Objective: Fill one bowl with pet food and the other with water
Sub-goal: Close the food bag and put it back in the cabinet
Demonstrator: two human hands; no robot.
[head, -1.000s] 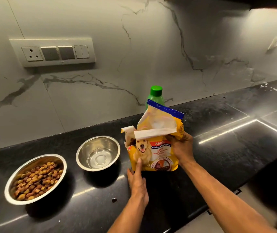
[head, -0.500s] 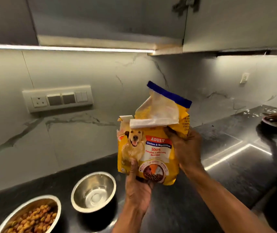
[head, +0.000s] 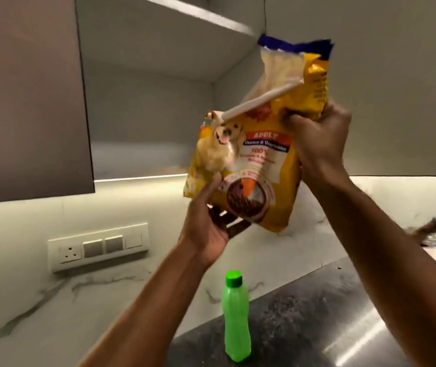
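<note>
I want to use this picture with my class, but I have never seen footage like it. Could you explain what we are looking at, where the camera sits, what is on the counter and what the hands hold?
No machine here: these are a person's two bare arms, filmed by one wide-angle camera worn on the head, so you see roughly what that person sees.

Both hands lift a yellow pet food bag with a dog picture towards an open wall cupboard. The left hand supports its bottom; the right hand grips its upper side. The bag's top is folded over.

On the dark stone counter stands a capped green plastic bottle. A white switch panel sits on the marble wall. The bowls are out of view.
</note>
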